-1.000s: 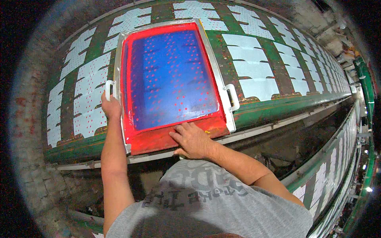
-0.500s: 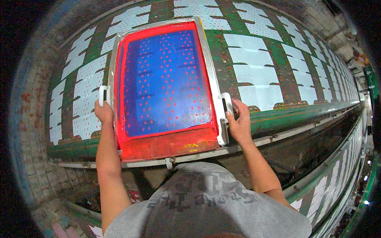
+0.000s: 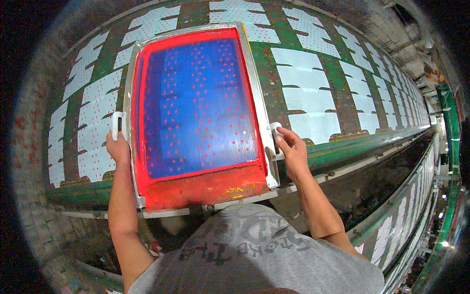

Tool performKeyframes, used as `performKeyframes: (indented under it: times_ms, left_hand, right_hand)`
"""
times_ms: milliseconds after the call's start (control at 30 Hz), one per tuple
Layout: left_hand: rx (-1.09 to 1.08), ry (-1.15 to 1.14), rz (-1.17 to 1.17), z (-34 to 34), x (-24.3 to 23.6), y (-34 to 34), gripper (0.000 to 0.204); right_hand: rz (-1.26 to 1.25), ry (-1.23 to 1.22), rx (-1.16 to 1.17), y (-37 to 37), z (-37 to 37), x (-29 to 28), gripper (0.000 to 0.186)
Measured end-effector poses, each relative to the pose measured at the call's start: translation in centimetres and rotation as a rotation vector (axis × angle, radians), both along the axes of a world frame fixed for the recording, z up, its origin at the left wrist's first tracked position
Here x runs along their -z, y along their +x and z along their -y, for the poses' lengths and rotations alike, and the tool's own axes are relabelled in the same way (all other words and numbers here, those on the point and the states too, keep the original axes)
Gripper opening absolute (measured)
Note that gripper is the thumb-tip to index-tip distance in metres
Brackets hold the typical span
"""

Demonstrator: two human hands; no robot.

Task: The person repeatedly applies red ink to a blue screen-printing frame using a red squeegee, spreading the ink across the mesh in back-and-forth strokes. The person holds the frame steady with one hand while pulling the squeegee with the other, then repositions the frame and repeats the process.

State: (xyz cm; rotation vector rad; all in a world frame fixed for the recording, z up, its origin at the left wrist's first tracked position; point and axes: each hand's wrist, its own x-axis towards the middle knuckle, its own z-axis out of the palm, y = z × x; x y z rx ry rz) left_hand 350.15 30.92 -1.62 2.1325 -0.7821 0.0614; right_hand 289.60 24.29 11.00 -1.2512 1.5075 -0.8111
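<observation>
A screen-printing frame [image 3: 261,98] lies in front of me on the green printing table. Its mesh [image 3: 203,103] is blue with rows of red dots, bordered by red ink, and a red-stained strip [image 3: 196,191] runs along its near end. My left hand [image 3: 119,148] is closed at the near end of the white left handle [image 3: 115,122]; part of its fingers is hidden. On the other side, my right hand [image 3: 293,153] pinches the right handle [image 3: 277,134] between thumb and fingers.
Pale cut pieces lie in rows on the green table [image 3: 264,73]. Those to the left [image 3: 98,122] bear red dots; the nearer ones to the right [image 3: 306,93] are plain. A metal rail [image 3: 318,177] follows the near edge. Another table with pale pieces [image 3: 391,230] stands at the lower right.
My right fingers have drawn in from beside the right handle onto it. My left hand stays at the left handle. The whole scene has shifted slightly left and down in view.
</observation>
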Motion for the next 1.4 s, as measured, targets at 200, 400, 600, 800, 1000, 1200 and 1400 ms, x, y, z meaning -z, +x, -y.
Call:
performKeyframes:
  times_ms: [200,400,600,800,1000,1200,1400]
  left_hand:
    - [0.056,-0.056,-0.152,0.6,-2.4,-0.2,0.028]
    - [0.053,-0.058,-0.151,4.4,-7.4,-7.8,0.021]
    - [0.075,-0.133,-0.203,9.4,-8.1,-21.1,0.019]
    - [0.111,-0.089,-0.031,12.6,-6.8,-35.4,0.021]
    - [0.076,-0.195,-0.025,14.1,-5.9,-45.3,0.016]
    - [0.024,-0.253,-0.308,15.1,-6.0,-48.9,0.019]
    - [0.032,-0.26,-0.276,15.0,-5.9,-49.7,0.021]
  right_hand:
    - [0.139,-0.182,-0.055,-1.1,-0.2,-3.8,0.045]
    - [-0.005,-0.19,-0.032,-6.7,3.9,-4.6,0.043]
    - [-0.209,-0.2,-0.037,-18.3,8.8,-3.1,0.043]
    - [-0.206,-0.18,0.029,-31.2,11.5,-0.8,0.041]
    - [-0.239,-0.175,0.074,-40.3,13.7,1.0,0.036]
    - [-0.15,-0.173,0.051,-44.6,15.1,2.1,0.039]
    - [-0.019,-0.136,0.03,-45.8,15.4,2.2,0.04]
